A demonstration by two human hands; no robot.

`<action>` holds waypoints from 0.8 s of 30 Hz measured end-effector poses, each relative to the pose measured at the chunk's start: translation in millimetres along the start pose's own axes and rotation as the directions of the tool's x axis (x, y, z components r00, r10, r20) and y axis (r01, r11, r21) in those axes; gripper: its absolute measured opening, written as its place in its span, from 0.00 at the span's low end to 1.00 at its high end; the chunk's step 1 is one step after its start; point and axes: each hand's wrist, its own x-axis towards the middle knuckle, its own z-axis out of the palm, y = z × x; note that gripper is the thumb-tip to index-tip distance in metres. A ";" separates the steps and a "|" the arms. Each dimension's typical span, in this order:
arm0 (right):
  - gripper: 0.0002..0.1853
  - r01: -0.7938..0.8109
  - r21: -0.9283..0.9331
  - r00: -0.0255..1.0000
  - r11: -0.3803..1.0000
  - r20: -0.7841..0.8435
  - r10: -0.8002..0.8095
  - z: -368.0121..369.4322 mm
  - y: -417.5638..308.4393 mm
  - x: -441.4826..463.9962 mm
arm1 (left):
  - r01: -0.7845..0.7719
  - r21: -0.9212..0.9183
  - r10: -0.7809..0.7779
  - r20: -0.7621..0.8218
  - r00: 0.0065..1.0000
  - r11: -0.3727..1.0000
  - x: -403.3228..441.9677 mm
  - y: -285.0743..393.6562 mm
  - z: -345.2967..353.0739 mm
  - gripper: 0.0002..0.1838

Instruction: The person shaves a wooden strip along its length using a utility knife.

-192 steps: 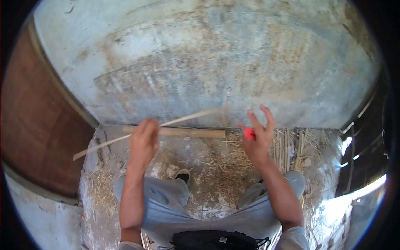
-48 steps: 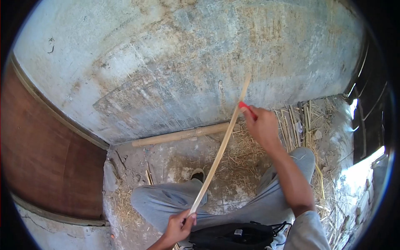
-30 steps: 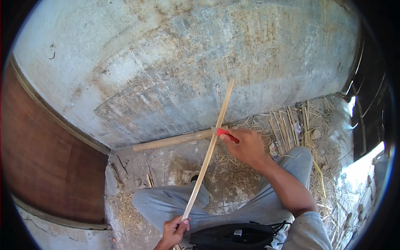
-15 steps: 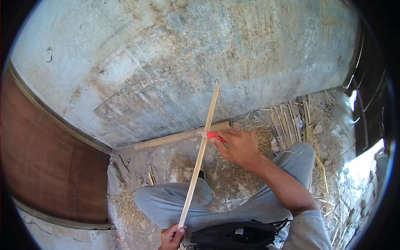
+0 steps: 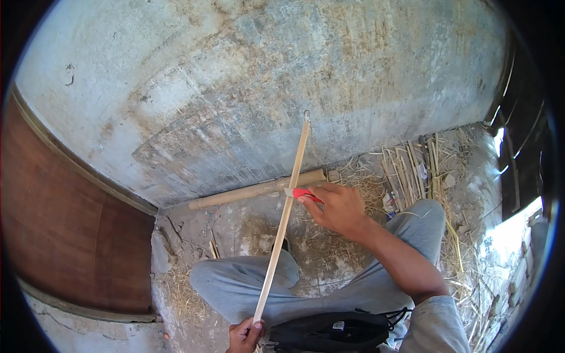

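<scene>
A long pale strip, which looks like split bamboo (image 5: 275,259), slants upward from my lap, its far tip close to the stained wall. My left hand (image 5: 245,335) is closed around its near end at the bottom of the view. In my right hand (image 5: 340,207) is a red utility knife (image 5: 305,193), gripped between thumb and fingers. The knife's short blade lies across the strip, about midway along its upper half. Whether the blade bites into the strip I cannot tell. A black bag (image 5: 329,332) rests at my lap.
A thick bamboo pole (image 5: 241,194) lies along the foot of the wall (image 5: 247,88). Thin sticks (image 5: 406,176) are piled on the right among straw and shavings. A brown panel (image 5: 76,229) stands at left. My bent knees (image 5: 415,229) flank the floor between them.
The strip's far tip and the knife have dipped very slightly. Both hands keep their hold and almost the same place.
</scene>
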 end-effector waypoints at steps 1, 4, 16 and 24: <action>0.17 0.002 -0.003 1.000 1.000 0.002 -0.002 -0.3 0.3 0.7 | 0.000 0.002 0.000 -0.001 1.000 1.000 -0.9 -3.1 0.0 0.22; 0.17 0.012 -0.007 1.000 1.000 -0.003 -0.012 1.6 1.0 0.2 | -0.033 0.038 0.036 -0.086 0.996 0.999 -2.7 -5.8 -2.2 0.24; 0.17 0.002 -0.003 0.999 1.000 -0.047 -0.002 0.8 6.8 5.1 | 0.006 0.198 -0.008 0.013 1.000 0.980 -20.8 -6.9 -19.8 0.26; 0.16 -0.059 -0.028 0.997 0.998 -0.055 0.057 1.0 17.1 10.5 | -0.071 0.262 0.059 0.053 0.997 0.962 -32.7 -9.1 -30.2 0.22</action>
